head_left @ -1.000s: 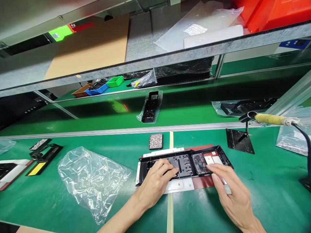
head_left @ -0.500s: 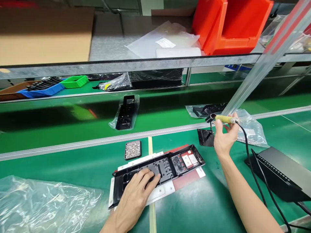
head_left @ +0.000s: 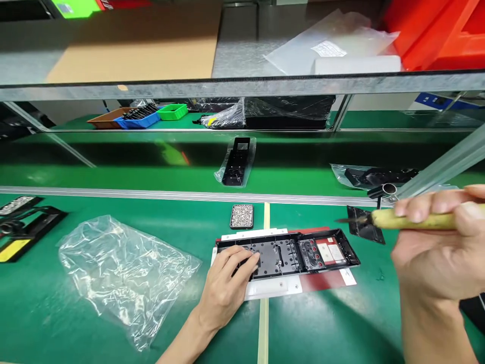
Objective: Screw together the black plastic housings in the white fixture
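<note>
My left hand lies over the left part of a long black plastic housing, its curled fingers and thumb pressed on it; whether a small piece sits under the fingertips is hidden. The housing rests in a white and red fixture. On the right, my right hand is closed around the yellow handle of a soldering iron. Its dark tip points left, above the bench and apart from the housing. Behind the tip stands an iron stand with a metal ring. A small tray of tiny metallic pieces sits behind the fixture.
A crumpled clear plastic bag lies left of the fixture. Another black assembly is at the far left. A bagged black panel lies behind the metal rail. Overhead runs a shelf edge; a clear post slants at right.
My view has turned left, bringing in the far-left assembly. The soldering iron has come away from its stand toward me, its tip now pointing left. My left hand remains on the housing.
</note>
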Demonstrator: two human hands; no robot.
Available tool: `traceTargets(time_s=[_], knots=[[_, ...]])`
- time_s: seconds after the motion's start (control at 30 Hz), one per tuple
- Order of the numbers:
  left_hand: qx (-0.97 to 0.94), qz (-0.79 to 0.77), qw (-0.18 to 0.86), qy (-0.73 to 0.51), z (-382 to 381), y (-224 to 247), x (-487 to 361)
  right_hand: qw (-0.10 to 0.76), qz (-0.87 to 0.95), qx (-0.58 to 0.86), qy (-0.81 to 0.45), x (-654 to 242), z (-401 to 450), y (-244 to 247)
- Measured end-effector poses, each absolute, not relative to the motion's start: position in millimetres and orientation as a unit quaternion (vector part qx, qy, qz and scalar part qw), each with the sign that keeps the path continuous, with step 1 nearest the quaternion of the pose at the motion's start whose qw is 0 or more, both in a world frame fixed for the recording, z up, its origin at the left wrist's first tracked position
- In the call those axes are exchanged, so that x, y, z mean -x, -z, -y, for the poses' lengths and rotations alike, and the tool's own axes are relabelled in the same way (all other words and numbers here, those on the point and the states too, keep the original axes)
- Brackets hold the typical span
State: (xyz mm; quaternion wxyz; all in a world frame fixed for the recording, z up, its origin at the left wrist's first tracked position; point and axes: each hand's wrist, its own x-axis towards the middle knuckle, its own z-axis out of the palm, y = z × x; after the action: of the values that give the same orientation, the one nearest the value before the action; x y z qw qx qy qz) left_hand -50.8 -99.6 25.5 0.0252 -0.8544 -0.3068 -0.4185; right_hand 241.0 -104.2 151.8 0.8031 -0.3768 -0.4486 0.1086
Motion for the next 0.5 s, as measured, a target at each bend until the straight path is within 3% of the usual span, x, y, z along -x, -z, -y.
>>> traceTargets(time_s=[0.07,0.23,0.5], knots=[[0.834,0.324,0.031,0.446,100.4,-24.5,54.1,0.817,0.445,0.321,-0.176,-213.7,103.4,-157.6],[0.798,0.351,0.047,0.488,102.0,-21.5,60.4,0.754,0.463,0.323,-0.335,-175.1,99.4,-143.5],[0.782,0.369,0.028,0.502,104.8,-19.5,60.9,0.708,0.47,0.318,-0.421,-167.1,101.2,-117.9]])
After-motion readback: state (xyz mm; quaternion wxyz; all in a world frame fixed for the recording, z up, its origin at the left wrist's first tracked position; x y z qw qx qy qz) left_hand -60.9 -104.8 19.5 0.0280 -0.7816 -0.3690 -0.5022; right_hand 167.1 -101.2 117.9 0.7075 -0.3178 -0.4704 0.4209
